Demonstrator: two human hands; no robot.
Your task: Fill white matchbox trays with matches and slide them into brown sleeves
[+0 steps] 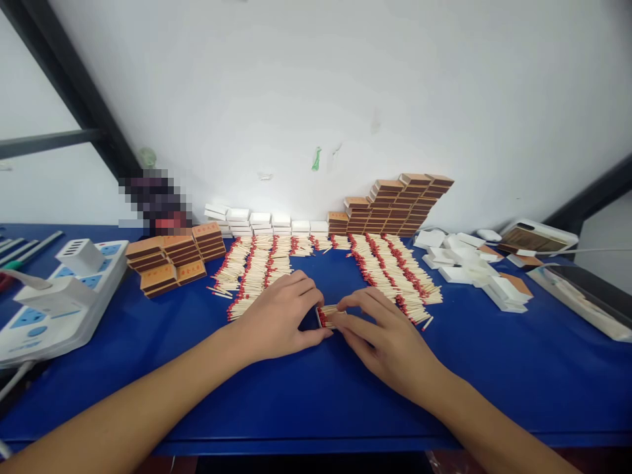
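Both hands meet at the middle of the blue table (148, 342). My left hand (279, 316) curls round the left side of a small white tray filled with red-tipped matches (328, 315). From the right, my right hand (380, 329) pinches the same tray, its fingers over the matchsticks. Loose red-tipped matches lie in rows just beyond the hands, one heap at the left (254, 266) and another at the right (392, 270).
Brown matchbox sleeves are stacked at the left (172, 257) and against the wall (395, 204). White inner trays line the wall (261, 220) and lie scattered at the right (469, 263). A power strip (54, 296) sits at the far left, a phone (587, 293) at the far right.
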